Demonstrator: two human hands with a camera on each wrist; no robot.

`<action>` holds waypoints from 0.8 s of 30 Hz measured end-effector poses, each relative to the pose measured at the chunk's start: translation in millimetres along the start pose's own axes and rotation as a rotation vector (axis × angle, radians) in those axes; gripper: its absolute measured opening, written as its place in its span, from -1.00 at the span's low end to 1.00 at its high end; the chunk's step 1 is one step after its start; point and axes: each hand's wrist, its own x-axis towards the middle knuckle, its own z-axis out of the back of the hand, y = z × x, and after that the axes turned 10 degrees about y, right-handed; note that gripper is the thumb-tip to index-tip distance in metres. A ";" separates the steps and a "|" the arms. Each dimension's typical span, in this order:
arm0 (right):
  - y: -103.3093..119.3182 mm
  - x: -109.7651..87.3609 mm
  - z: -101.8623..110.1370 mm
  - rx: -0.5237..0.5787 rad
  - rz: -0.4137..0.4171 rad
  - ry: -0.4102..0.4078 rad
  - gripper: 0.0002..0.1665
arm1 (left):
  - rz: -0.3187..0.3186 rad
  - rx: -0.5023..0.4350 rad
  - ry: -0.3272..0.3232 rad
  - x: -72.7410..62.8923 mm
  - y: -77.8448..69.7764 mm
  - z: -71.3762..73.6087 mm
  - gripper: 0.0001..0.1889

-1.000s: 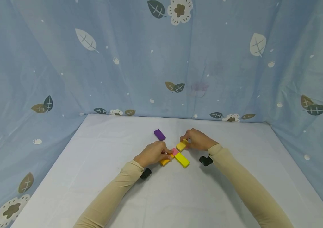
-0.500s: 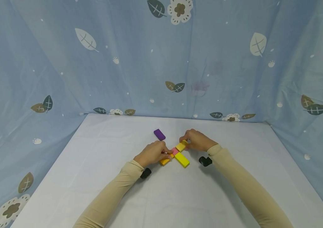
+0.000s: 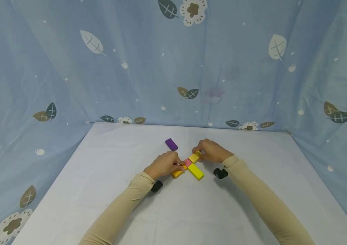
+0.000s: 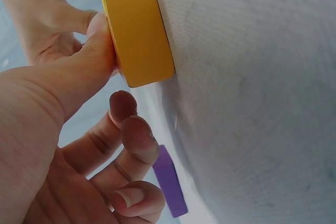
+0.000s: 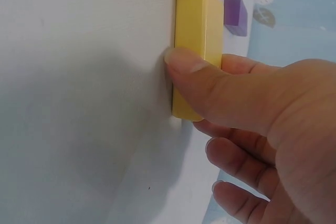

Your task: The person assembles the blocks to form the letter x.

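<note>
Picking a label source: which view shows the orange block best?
Left wrist: the orange block appears close up there, with one broad face uncovered. The head view shows it small and partly hidden by the left hand. The right wrist view doesn't show it.

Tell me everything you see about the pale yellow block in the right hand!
The pale yellow rectangular block looks smooth, perhaps painted wood, with softened edges. It lies flat on the white cloth-like tabletop, pinched by the right hand, which hides part of it. One short end appears to touch the small pink block.
</note>
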 end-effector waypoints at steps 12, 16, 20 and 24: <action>-0.1 3.3 -0.8 0.008 -0.019 0.010 -0.61 | -0.017 -0.011 -0.007 -1.2 -0.3 0.1 -0.70; 0.0 3.8 -1.6 0.005 -0.020 0.009 -0.61 | -0.018 -0.002 -0.013 -1.4 0.0 0.4 -0.71; 0.7 3.8 -1.7 0.006 -0.028 0.010 -0.61 | -0.016 0.006 -0.018 -1.4 0.6 0.4 -0.71; 0.9 3.4 -1.4 -0.001 -0.020 0.008 -0.62 | -0.005 0.004 -0.015 -1.9 0.5 0.4 -0.68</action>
